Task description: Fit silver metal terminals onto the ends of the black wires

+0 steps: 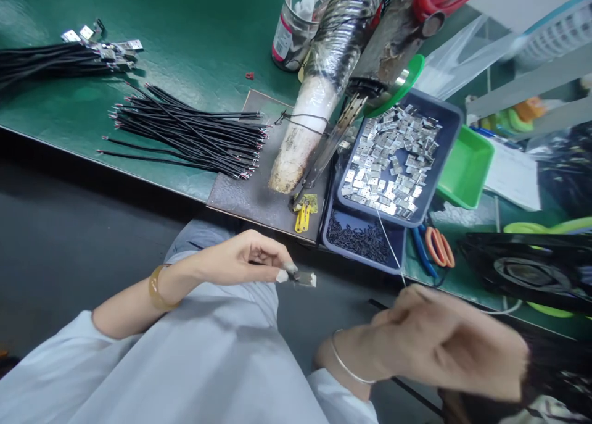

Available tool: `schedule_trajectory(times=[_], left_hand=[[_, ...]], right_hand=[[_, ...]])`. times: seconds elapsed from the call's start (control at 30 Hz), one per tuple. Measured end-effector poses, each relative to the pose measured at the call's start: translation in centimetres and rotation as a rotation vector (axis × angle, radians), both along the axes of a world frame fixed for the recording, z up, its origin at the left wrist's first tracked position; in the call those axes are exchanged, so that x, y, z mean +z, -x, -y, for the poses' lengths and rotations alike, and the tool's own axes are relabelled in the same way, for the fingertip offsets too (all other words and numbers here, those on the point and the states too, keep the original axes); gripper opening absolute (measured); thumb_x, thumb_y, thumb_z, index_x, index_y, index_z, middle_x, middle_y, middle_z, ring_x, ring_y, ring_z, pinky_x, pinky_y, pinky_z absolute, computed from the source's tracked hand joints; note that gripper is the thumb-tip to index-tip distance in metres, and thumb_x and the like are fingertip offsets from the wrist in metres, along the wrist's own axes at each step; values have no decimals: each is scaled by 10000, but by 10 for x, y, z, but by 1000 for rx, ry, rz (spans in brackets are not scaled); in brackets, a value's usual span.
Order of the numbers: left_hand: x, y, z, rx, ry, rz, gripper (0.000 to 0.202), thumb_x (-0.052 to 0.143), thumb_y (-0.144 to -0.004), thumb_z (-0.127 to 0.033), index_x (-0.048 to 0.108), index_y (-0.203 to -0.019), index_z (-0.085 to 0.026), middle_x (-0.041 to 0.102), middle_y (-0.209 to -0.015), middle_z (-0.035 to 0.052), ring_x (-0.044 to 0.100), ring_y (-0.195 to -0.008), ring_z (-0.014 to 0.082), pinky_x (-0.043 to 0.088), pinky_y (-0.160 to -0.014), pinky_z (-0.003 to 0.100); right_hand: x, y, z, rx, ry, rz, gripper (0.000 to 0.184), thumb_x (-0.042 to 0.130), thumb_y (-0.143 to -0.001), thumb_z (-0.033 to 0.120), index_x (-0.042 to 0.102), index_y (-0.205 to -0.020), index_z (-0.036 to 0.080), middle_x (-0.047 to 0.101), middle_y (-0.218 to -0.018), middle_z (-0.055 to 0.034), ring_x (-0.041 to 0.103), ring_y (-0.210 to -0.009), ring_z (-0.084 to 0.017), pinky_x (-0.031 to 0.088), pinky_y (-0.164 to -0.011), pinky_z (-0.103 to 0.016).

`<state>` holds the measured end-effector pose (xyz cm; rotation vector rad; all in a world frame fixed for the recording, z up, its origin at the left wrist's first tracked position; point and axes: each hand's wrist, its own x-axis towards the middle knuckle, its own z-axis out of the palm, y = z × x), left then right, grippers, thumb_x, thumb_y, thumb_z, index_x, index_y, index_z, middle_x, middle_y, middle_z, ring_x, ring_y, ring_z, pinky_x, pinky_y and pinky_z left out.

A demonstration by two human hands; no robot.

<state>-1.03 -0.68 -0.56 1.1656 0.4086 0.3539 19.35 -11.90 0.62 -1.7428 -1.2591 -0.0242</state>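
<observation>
My left hand is closed in a pinch over my lap, thumb and fingertips together. Between them sits a small flat metal piece with a dark part at its near end; whitish patches cover the fingertips. My right hand, smeared by motion, is curled at the lower right. A thin silvery wire, like solder wire, runs up from its fingers across the blue trays. Nearest to my left hand on the bench is a yellow clip-like tool on a dark board.
Black cables lie on the green bench, beside another bundle with metal ends. A soldering iron and a foil duct reach down over the board. Blue trays hold metal pieces and small black parts. Orange-handled pliers lie right.
</observation>
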Motion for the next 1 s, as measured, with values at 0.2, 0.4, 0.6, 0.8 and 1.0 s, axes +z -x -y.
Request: schedule_trajectory(times=[0.2,0.4,0.6,0.8,1.0], left_hand=[[1,-10,11,85,-97,-36,129,677,-827,-196,763,-804,-101,659,-654,16,490,-576,85,415,-533,185],[0,-19,10,322,-103,-30,141,719,-774,-219,755,-697,-106,679,-646,33,538,-600,107,440,-554,202],[-4,-22,7,511,-130,-32,209,662,-790,-256,707,-644,-114,605,-591,7,498,-565,94,407,-535,199],[-4,-26,9,676,-209,-10,140,630,-810,-210,703,-717,-133,657,-662,11,551,-583,93,481,-572,187],[-3,-24,14,784,-734,-68,175,609,-831,-67,603,-678,-151,497,-593,-52,413,-513,50,323,-446,142]], right_hand=[[-2,-51,-44,32,304,273,422,602,-909,557,670,-686,206,669,-641,-31,551,-536,-156,390,-536,-306],[-10,-72,-61,86,511,226,436,596,-812,613,684,-670,210,684,-613,-55,544,-522,-176,366,-542,-311],[2,-45,-53,-1,308,28,248,675,-751,433,632,-658,207,637,-569,4,425,-419,-106,316,-470,-271],[13,7,-35,133,-140,-294,81,756,-777,183,681,-758,209,715,-731,0,658,-627,-130,444,-510,-220],[-3,36,-40,267,2,-337,114,672,-908,189,739,-819,213,727,-775,4,654,-648,-101,461,-545,-203]])
